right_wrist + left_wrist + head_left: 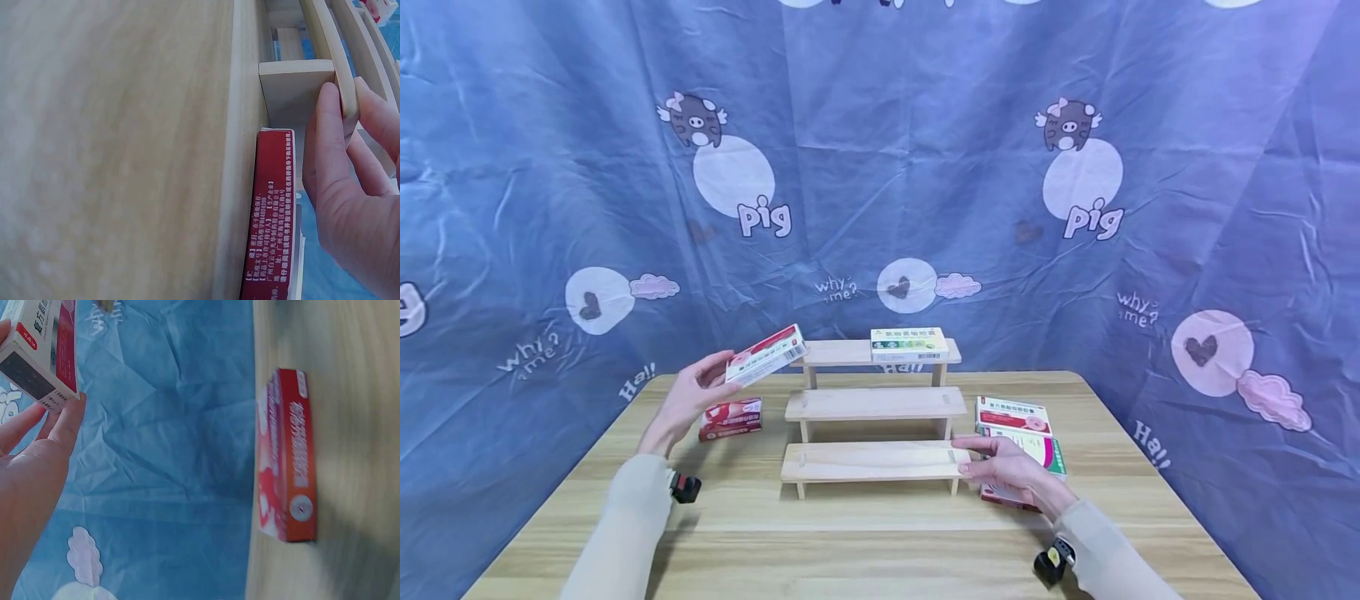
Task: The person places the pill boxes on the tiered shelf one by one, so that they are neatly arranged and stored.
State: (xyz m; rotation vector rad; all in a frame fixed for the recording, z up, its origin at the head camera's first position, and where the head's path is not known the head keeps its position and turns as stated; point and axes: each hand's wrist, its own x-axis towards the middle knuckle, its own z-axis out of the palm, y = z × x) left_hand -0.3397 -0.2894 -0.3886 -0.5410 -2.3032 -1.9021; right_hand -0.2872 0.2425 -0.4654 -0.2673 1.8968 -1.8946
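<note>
My left hand (694, 393) grips a red-and-white medicine box (767, 354), held tilted at the left end of the top tier of a three-tier wooden display rack (876, 403). In the left wrist view, the barcode end of this box (34, 378) faces the camera, with a finger under its corner. My right hand (1011, 468) pinches the right end of the rack's lowest board, thumb and fingers on opposite faces of the board (345, 94). A white-and-green medicine box (910, 343) lies on the right half of the top tier.
On the table, left of the rack, lies a red medicine box (732, 418). Several boxes sit right of the rack: a white-and-red one (1013, 415), a green-edged one (1054, 454) and a red one (272, 206) partly behind my right hand. A blue printed cloth (880, 183) hangs behind the table.
</note>
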